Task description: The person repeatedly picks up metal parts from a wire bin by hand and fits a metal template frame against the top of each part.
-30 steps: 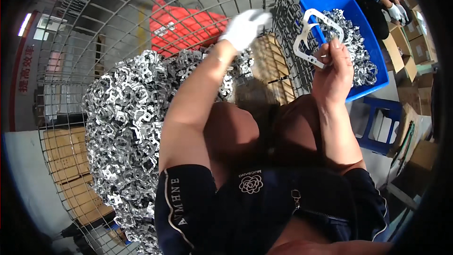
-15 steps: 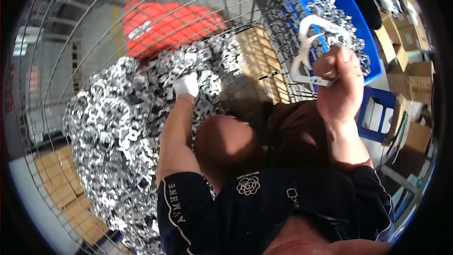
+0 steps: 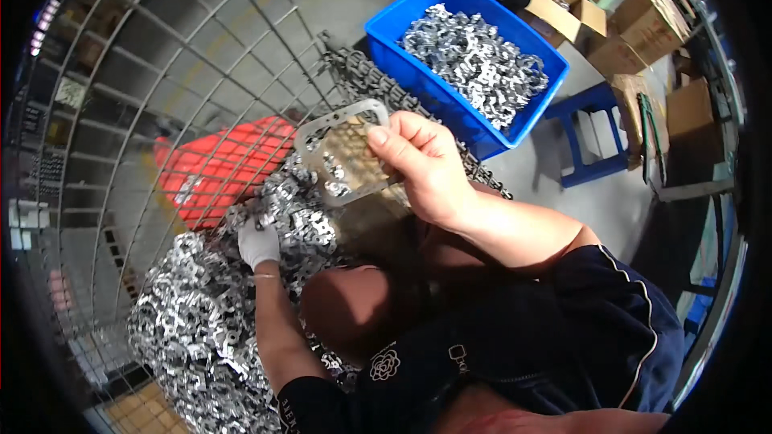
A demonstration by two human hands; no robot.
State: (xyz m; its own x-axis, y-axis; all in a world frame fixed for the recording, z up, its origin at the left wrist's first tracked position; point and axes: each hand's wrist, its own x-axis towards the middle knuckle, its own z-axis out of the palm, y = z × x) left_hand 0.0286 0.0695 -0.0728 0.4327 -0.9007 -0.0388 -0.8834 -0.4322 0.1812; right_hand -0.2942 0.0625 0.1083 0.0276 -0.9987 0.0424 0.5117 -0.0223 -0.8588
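Right grip (image 3: 430, 167) is being pressed together at thumb and fingers, and 1 flat metal frame (image 3: 346, 115) is being pinched by its right side, over the near edge of the cage's load. By its look the frame is being judged light and stiff, with smooth faces that may be slippery and thin rails that could be bent if forced; hold is best being taken flat on 1 rail or corner. Lower down, the left grip (image 3: 259, 243), gloved in white, is being set among a heap of small silver metal parts (image 3: 193, 329); its fingertips are being hidden, so whether they are spread or closed cannot be told. These parts are being judged hard and easily tangled, better lifted by a free edge. The heap is being enclosed by a wire cage (image 3: 359, 71), past which a red sheet (image 3: 229, 169) is being seen. Beyond the right grip, similar parts (image 3: 482, 64) are being held in a blue tub (image 3: 474, 130), with cardboard boxes (image 3: 643, 24) being seen farther off.
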